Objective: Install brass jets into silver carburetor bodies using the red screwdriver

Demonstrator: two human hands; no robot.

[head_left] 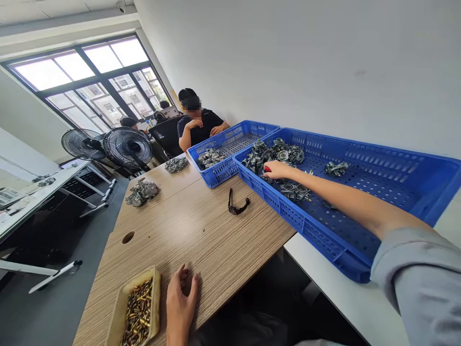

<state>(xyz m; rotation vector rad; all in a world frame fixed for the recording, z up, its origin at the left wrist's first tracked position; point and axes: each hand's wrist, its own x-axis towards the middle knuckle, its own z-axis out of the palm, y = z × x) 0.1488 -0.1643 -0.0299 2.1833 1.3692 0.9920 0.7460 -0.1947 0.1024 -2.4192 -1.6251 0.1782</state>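
Note:
My right hand (278, 169) reaches far into the big blue crate (378, 202), its fingers curled on the heap of grey metal castings (277, 153) at the crate's far end. What the fingers grip is hidden. My left hand (180, 297) rests on the wooden table (187, 230), fingers bent loosely with nothing in them, right beside a tan tray of small brass screws (139, 312).
A second blue crate (230, 144) with castings stands beyond. Two loose piles of castings (141, 192) lie on the table, plus dark sunglasses (236, 205). A person in a dark shirt (198, 126) sits at the far end. Two fans (127, 146) stand left.

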